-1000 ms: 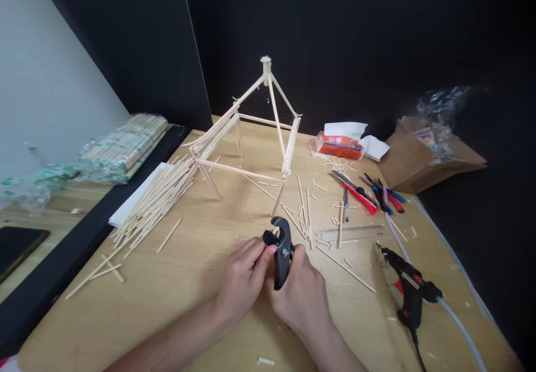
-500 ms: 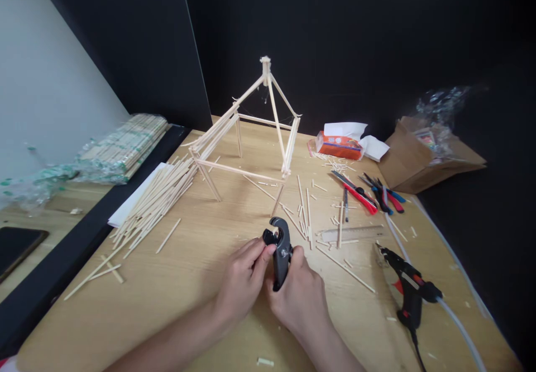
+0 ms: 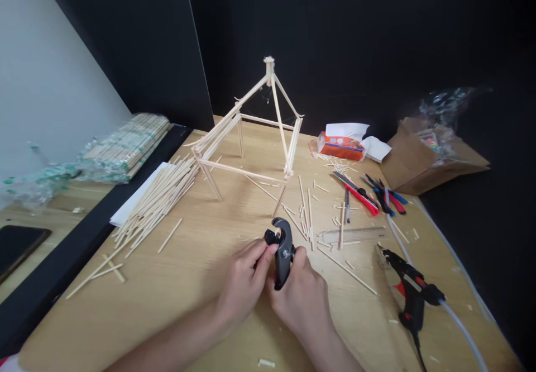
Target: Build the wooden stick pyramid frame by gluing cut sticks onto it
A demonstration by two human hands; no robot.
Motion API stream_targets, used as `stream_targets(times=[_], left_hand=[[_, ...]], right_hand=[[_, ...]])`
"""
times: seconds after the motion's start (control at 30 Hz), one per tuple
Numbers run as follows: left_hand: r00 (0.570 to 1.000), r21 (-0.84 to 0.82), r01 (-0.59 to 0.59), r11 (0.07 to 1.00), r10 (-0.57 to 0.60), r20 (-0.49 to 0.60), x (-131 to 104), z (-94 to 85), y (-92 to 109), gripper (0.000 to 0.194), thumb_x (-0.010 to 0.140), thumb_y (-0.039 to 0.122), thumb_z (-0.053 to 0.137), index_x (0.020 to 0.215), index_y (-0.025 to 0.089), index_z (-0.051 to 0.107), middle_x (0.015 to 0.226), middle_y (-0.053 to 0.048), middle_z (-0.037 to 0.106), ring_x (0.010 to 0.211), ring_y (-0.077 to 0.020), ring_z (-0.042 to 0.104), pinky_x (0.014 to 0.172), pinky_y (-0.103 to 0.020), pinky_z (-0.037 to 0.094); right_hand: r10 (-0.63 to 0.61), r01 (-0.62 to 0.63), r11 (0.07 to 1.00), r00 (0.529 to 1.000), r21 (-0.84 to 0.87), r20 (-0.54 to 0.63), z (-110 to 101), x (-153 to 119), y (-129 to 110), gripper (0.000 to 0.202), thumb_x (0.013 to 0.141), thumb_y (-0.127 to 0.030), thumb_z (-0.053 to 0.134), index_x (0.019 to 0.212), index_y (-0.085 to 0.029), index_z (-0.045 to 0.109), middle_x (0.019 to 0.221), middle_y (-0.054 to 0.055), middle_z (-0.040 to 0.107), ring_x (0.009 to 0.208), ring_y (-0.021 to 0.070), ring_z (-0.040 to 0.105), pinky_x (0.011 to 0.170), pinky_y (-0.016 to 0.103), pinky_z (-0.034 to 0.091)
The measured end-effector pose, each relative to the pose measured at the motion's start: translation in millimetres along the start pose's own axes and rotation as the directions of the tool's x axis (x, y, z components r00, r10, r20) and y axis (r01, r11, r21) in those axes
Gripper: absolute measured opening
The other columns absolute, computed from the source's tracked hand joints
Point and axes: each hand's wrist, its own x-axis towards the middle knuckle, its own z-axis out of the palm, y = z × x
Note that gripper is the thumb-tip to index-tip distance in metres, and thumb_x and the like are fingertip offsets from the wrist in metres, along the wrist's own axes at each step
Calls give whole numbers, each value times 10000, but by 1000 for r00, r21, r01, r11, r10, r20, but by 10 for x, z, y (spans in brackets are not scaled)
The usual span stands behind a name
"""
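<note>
My right hand (image 3: 302, 291) is wrapped around the handles of black pruning shears (image 3: 284, 253), whose hooked jaw points up and to the left. At the jaws, the fingers of my left hand (image 3: 245, 274) are pinched together beside a dark part of the tool. A small pale bit shows between the jaws, but what the left fingertips hold is hidden. Just beyond the shears stands a frame of thin wooden sticks (image 3: 243, 170), with legs, a rectangular top and sloping sticks meeting at a peak.
Left lies a pile of wooden sticks (image 3: 157, 201) on white paper, with wrapped bundles (image 3: 129, 143) behind. To the right are cut pieces, a clear ruler (image 3: 364, 233), a red utility knife (image 3: 355, 192), pliers (image 3: 383, 193), a glue gun (image 3: 412, 282), a tissue pack (image 3: 341, 147) and a paper bag (image 3: 406, 165).
The whole view has shifted slightly, so things sit a little farther right. Both hands and the shears keep nearly the same pose.
</note>
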Motion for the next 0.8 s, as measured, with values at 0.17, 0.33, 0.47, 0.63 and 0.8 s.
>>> stream_targets(times=[0.17,0.33,0.47,0.63,0.8], left_hand=[[999,-33,42,999,-42,-3,-13,12,12,264,926,289,450,717,171,560,663,16,561,629,-119,513,604,-200,395],[997,-82,73,994,-73,2,-24,11,41,273,922,312,458,719,169,570,664,15,570,621,-120,512,593,-199,394],[995,-113,97,989,-97,7,-19,22,35,273,916,319,467,720,165,577,669,14,584,636,-126,528,601,-200,405],[989,-165,147,975,-142,39,-5,22,38,268,914,333,465,768,160,607,694,14,608,661,-129,547,613,-194,414],[988,-169,154,974,-149,44,4,10,56,271,905,330,476,744,156,606,680,14,597,662,-126,541,615,-185,415]], right_hand=[[-9,9,1000,1000,0,-16,28,-15,23,234,792,-304,516,831,-237,295,695,9,610,586,230,652,496,272,271],[-46,47,999,998,12,-40,65,-31,48,221,801,-292,508,848,-235,299,679,-4,598,559,220,643,494,269,269],[-51,51,999,998,9,-45,87,-33,60,213,801,-276,500,846,-236,296,673,-7,594,553,219,641,491,269,265],[-43,43,999,998,3,-43,60,-25,46,214,807,-297,500,844,-239,297,688,-8,602,563,211,642,493,269,267],[18,-19,1000,999,-23,-32,-23,-2,-1,255,783,-341,545,824,-238,315,713,16,620,611,223,657,503,265,287]])
